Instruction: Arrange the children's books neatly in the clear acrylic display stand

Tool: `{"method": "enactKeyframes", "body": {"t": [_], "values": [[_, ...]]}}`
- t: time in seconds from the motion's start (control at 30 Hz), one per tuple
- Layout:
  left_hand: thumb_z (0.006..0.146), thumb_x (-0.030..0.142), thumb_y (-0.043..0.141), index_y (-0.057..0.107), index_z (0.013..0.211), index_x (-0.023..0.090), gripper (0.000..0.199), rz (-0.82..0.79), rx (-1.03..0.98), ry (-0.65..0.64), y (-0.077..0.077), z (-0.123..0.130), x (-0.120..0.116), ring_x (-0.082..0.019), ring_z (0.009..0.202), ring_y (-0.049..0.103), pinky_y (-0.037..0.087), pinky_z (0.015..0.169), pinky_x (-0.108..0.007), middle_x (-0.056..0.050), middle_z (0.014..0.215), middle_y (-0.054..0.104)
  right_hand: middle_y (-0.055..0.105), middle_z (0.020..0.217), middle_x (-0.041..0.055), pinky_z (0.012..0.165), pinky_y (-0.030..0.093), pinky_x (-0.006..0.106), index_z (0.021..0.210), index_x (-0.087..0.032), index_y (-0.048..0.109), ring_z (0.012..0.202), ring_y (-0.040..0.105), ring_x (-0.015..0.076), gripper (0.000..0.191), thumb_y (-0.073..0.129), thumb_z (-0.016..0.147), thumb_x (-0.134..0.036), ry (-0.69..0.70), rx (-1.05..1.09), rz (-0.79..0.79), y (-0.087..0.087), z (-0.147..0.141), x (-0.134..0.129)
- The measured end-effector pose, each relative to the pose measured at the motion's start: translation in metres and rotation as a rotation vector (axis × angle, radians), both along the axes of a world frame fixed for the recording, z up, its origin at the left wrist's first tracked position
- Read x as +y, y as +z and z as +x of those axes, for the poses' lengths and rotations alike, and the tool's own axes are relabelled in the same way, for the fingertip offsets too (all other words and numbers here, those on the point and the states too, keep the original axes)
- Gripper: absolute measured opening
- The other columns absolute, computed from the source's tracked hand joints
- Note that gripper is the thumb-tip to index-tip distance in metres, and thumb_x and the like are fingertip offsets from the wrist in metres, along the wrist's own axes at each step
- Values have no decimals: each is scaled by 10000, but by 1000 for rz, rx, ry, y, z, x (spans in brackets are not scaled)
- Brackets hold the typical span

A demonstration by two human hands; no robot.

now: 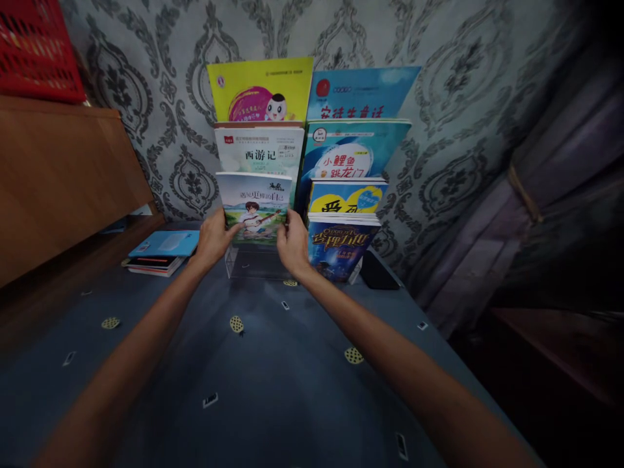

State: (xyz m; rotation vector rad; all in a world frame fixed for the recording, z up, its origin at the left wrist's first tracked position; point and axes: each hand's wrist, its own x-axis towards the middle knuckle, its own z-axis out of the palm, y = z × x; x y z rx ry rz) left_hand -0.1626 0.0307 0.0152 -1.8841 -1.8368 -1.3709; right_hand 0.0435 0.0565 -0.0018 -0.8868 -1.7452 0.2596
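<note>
Head view: pinching guitarist-cover paperback (258, 205) by its edges between left hand (213, 235) and right hand (294, 243), at clear tiered rack (263, 265) holding Chinese-titled books (260, 151).

Your left hand (213, 234), right hand (295, 244): bare, ungloved. Forearms (365, 328) above the blue tablecloth (273, 390): also bare, slim, tapering to uncovered wrists.

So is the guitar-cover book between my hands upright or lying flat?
Upright: the guitar-cover book stands top edge up, front facing you, with your left hand and right hand holding its sides.
</note>
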Motion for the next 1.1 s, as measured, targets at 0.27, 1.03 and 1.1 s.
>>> {"method": "enactKeyframes", "body": {"t": [0.27,1.03,1.1], "values": [[831,340,677,537,1072,203,310,51,-41,-1,-2,4,-2,-240,794,623,478,820,-359,-21,832,612,552,1340,221,1145,412,494,1475,-92,421,1288,524,315,557,403,920,-138,-61,-85,-51,-8,-3,-8],[905,313,605,537,965,217,132,52,162,143,2,9,-6,-284,925,617,474,786,-365,-91,1009,627,698,1213,240,991,494,494,1463,-65,448,1103,677,352,616,511,868,-211,-134,-209,-92,-15,-6,-10],[910,309,602,536,971,214,131,32,149,143,3,11,-6,-284,924,617,469,783,-363,-93,1014,627,689,1229,246,1007,486,501,1463,-51,444,1129,667,356,618,498,866,-202,-142,-216,-114,-12,-7,-12]]}}
